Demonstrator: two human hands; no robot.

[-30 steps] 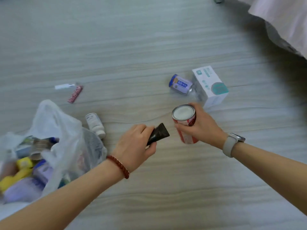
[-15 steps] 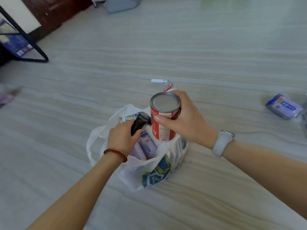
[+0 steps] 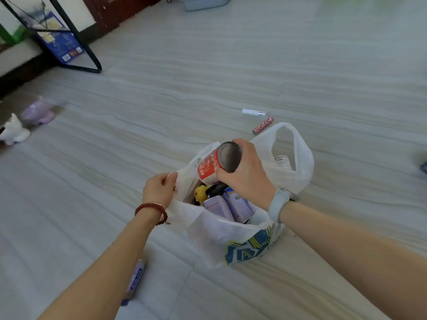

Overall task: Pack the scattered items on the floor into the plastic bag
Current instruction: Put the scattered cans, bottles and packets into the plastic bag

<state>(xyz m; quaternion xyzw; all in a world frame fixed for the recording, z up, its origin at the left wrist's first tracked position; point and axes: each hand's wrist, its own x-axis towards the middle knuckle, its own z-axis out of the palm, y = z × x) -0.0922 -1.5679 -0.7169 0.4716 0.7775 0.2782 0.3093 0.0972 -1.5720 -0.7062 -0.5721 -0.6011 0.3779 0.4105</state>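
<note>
Over the bag mouth: right hand [image 3: 245, 174] wrapped round one red can [image 3: 213, 166], tipped sideways, base toward the camera, likely to slide it in on its side among what is packed
At the near-left rim: left hand [image 3: 159, 189] pinched shut on the plastic bag [image 3: 221, 236] edge, pulling it outward, apparently to keep the opening wide for the can
Inside the bag: two lilac cartons [image 3: 228, 205], one yellow toy [image 3: 199, 192], one dark item beside it, only partly visible
Through the far handle loop: one white bottle [image 3: 282, 160], whether in or behind the bag unclear
Beyond the bag on the floor: one white tube [image 3: 253, 112] and one pink spotted tube [image 3: 262, 125], close together, not yet packed
Beneath the left forearm: one lilac tube [image 3: 135, 279], also unpacked
Far left: two blurred shapes, too smeared to name
</note>
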